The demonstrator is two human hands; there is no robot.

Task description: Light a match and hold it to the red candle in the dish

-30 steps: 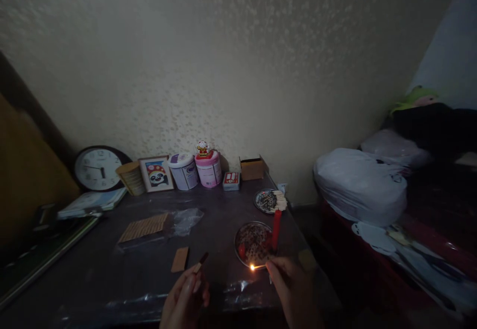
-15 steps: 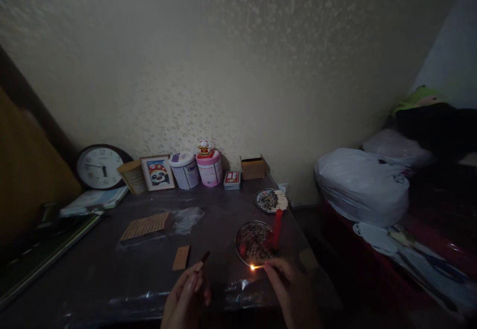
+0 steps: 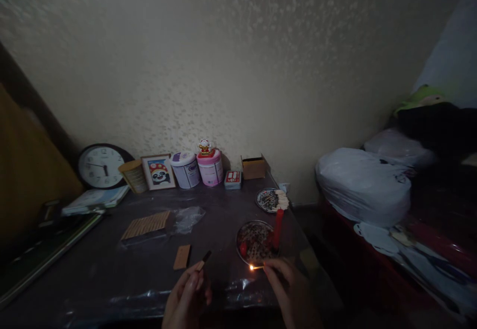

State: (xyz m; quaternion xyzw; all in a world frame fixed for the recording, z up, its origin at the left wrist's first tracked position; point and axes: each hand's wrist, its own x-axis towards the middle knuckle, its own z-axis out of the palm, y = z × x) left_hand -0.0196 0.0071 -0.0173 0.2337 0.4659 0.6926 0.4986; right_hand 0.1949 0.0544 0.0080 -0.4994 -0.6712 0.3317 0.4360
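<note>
Holding a lit match [image 3: 257, 268] in a pinch grip, the right hand [image 3: 286, 289] hovers beside the red candle [image 3: 277, 228] in its dish [image 3: 242, 234]; the left hand [image 3: 188, 294] clasps a matchbox [image 3: 203, 261]. Better to raise the flame steadily to the wick.

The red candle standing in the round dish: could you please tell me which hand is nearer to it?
Right. The right hand, holding a lit match, is just below the red candle; the left hand is farther off to its left.
</note>
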